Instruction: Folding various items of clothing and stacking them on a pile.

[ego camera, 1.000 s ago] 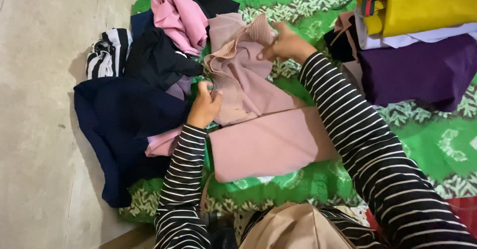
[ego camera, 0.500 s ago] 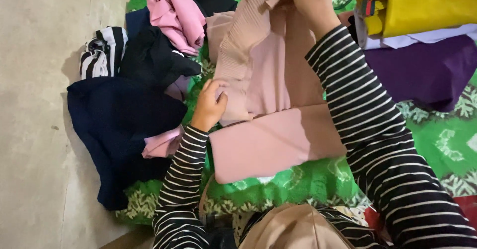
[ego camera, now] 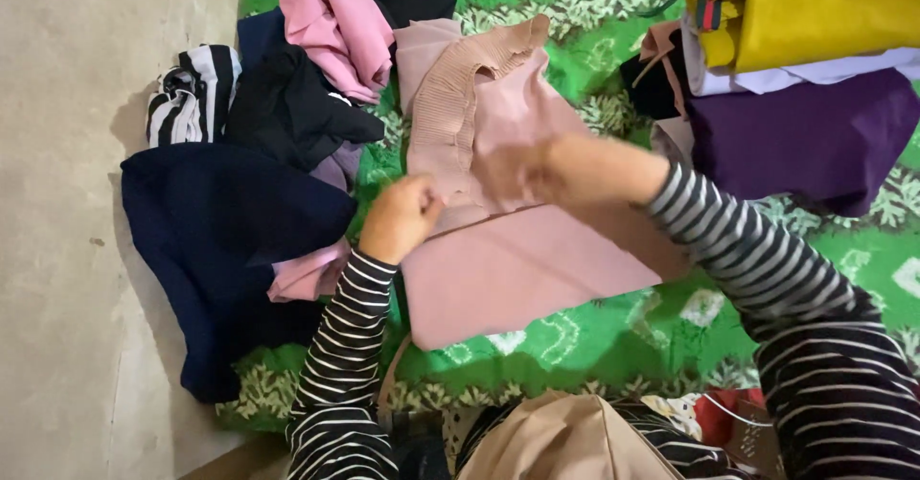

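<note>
The person's left hand [ego camera: 401, 217] was clenched on the left edge of a dusty-pink garment [ego camera: 498, 202], which lay spread on the green patterned cloth [ego camera: 843, 260] in front of them. Their right hand [ego camera: 532, 169] was blurred over the garment's middle; whether it gripped the fabric could not be told. A ribbed frill ran along the garment's upper part. A navy garment [ego camera: 220, 221] and a brighter pink garment [ego camera: 331, 25] lay just left of it; a purple garment [ego camera: 805, 135] under a yellow garment [ego camera: 815, 6] sat to the right.
</note>
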